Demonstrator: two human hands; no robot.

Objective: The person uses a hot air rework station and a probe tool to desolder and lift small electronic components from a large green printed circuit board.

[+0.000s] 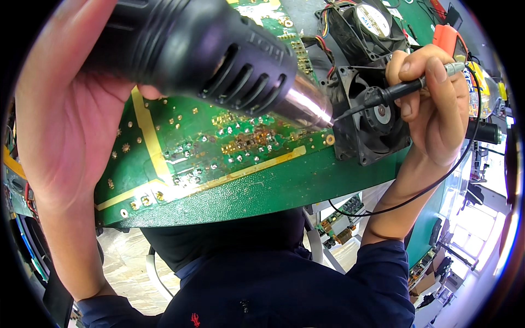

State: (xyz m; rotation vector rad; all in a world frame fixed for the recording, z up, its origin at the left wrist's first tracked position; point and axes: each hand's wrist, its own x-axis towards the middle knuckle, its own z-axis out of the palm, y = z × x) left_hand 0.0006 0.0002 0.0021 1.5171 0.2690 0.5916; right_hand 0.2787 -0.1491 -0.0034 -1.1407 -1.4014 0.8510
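Note:
My left hand (pixel 63 136) grips a black heat gun (pixel 180 49), its fingers mostly hidden behind the body. The gun's shiny metal nozzle (pixel 306 101) points right, above a green circuit board (pixel 147 123) with gold strips and many solder joints. Between the fingertips of my right hand (pixel 437 104) is a black pen-shaped probe (pixel 396 90) with a grey end and a thin black cable. The probe's tip lies in line with the nozzle's mouth; whether they touch I cannot tell. Behind the probe is a square black cooling fan (pixel 369 134).
A second black fan (pixel 350 27) with coloured wires stands farther back. An orange-red meter (pixel 448 38) and a yellow package (pixel 478 82) lie at the right. The green table's edge (pixel 262 208) curves close to my body. The probe's cable (pixel 426 191) loops past my right forearm.

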